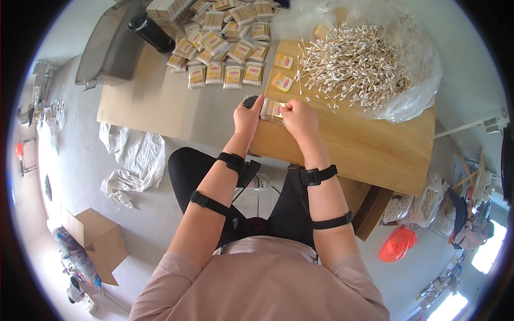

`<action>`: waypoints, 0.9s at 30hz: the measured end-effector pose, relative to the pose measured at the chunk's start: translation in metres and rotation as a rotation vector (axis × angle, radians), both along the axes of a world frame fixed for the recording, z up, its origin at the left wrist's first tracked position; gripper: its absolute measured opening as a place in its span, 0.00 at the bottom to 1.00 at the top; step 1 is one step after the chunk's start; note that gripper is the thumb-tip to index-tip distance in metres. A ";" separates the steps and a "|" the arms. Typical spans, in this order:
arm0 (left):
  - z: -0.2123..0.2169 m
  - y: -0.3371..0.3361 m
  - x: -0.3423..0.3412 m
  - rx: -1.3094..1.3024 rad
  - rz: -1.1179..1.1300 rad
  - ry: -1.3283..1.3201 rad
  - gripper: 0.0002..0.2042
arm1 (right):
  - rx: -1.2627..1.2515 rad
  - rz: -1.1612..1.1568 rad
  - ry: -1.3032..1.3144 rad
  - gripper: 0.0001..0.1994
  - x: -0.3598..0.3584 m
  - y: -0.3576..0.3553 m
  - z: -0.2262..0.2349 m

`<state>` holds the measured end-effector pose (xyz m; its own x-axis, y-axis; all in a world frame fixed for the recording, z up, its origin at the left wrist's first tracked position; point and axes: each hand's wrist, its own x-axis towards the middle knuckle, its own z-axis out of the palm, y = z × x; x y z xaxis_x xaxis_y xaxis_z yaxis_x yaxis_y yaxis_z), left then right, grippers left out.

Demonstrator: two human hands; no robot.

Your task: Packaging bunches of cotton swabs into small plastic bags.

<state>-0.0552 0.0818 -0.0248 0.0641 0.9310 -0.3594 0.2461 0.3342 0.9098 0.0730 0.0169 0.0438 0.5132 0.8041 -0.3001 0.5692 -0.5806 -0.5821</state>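
Centrally, a small clear packet of cotton swabs point(272, 109) is pinched between both hands at the near left edge of the wooden table point(369, 144). The left hand point(248, 115) grips its left end; the right hand point(300, 119) closes thumb and fingers on its right end. A dark small object under the left fingers cannot be identified. Loose swabs point(353, 64) are heaped on a plastic bag point(423, 80) toward the far right corner; finished packets point(225, 48) are spread beyond. The packet is judged light, slippery-skinned and easily crushed, best held by its ends.
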 end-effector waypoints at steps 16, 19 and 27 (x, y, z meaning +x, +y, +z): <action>0.007 0.003 -0.017 0.132 0.039 0.101 0.20 | 0.579 0.193 -0.323 0.23 -0.006 -0.057 -0.024; 0.025 0.000 -0.016 0.842 -0.218 0.422 0.22 | 0.509 0.299 -0.462 0.29 -0.013 -0.052 -0.021; 0.027 -0.013 -0.014 0.877 -0.809 0.621 0.26 | 0.376 0.401 -0.443 0.35 -0.012 -0.053 -0.030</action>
<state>-0.0689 0.0686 0.0023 0.7467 0.6454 0.1608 0.5425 -0.7308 0.4142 0.0611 -0.0357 0.0134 0.1653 0.9649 0.2040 0.9271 -0.0814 -0.3658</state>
